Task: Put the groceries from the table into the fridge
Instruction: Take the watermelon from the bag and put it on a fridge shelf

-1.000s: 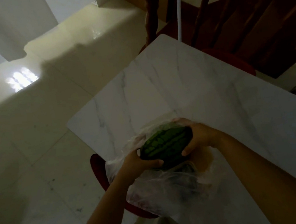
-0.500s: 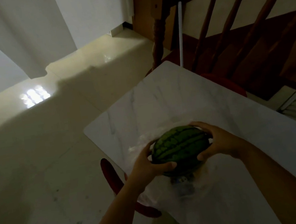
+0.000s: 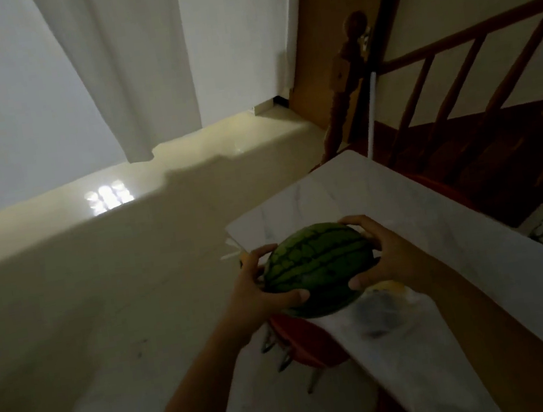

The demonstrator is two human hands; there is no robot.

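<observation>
Single view, head-mounted, wide angle. Looks forward and steeply down from above the near end of the worktop (image 3: pixel 420 220), whose far corner sits mid-frame and whose right edge runs off lower right. Both forearms enter from the bottom edge, so hands and watermelon (image 3: pixel 319 268) are close to the lens, lower centre. Left half of frame is floor (image 3: pixel 104 314); curtain (image 3: pixel 128 69) and wall fill the top. Stair railing (image 3: pixel 453 78) in the upper right. Frame is tilted, verticals lean. Dim light, lower right blurred. No second view to overlap.
</observation>
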